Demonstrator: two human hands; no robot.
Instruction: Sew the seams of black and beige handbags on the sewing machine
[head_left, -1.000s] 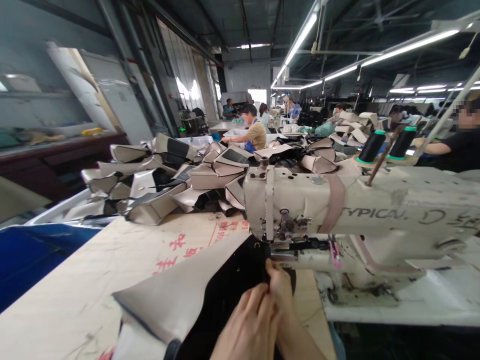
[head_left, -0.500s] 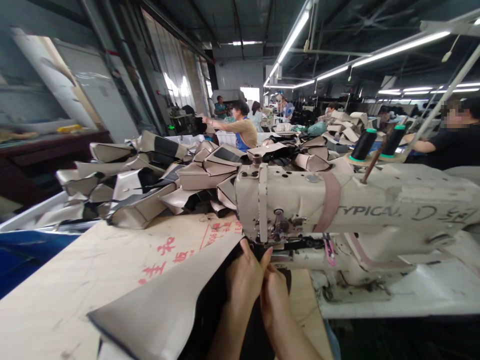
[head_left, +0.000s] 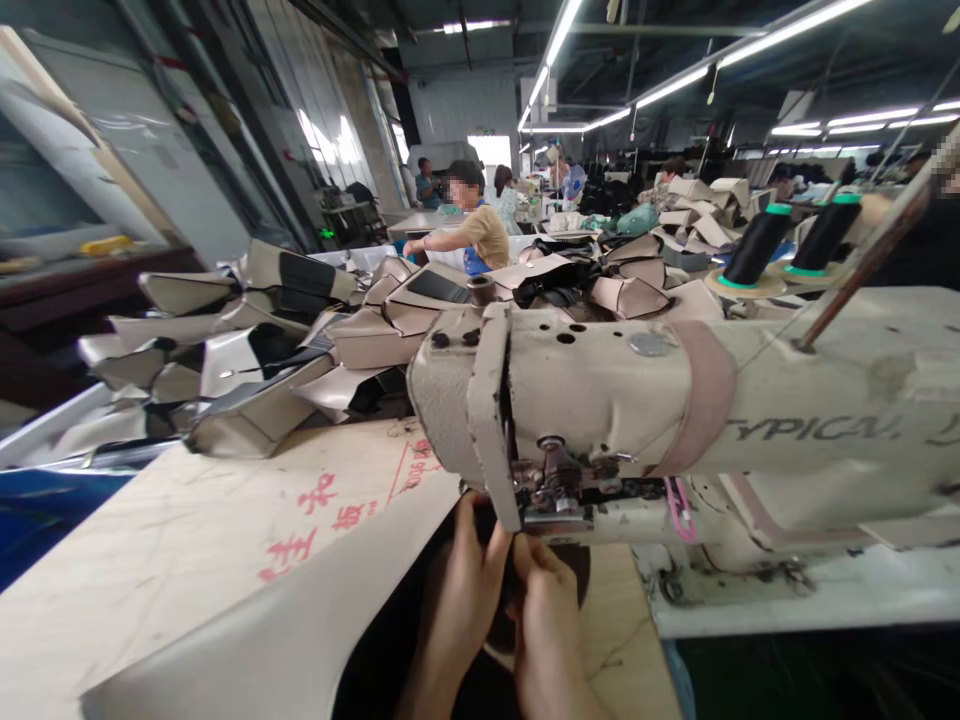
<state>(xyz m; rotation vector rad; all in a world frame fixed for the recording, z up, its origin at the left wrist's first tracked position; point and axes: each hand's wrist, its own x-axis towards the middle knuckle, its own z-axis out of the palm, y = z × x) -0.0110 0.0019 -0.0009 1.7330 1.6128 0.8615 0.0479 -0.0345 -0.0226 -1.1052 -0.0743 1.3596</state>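
A beige leather bag piece (head_left: pixel 247 620) with a black inner side lies across the wooden table, its far corner reaching up under the sewing machine's head (head_left: pixel 465 390). My left hand (head_left: pixel 461 590) grips the piece close to the needle area, thumb and fingers closed at its edge. To its right, my right hand (head_left: pixel 547 610) is closed with fingertips pinched on the black part of the same bag piece, just below the presser area. The exact stitching point is hidden by the machine head and my fingers.
A heap of beige and black bag pieces (head_left: pixel 375 335) stands behind the wooden tabletop (head_left: pixel 202 520). Black thread cones (head_left: pixel 757 245) sit behind the machine. Beyond the heap, a person (head_left: pixel 480 235) in a blue apron works. A blue sheet (head_left: pixel 45 510) hangs at the left.
The view has shifted nearer to the machine, which looks larger. The bag piece and my hands sit slightly lower and further left in view. The co-worker's arm has come down.
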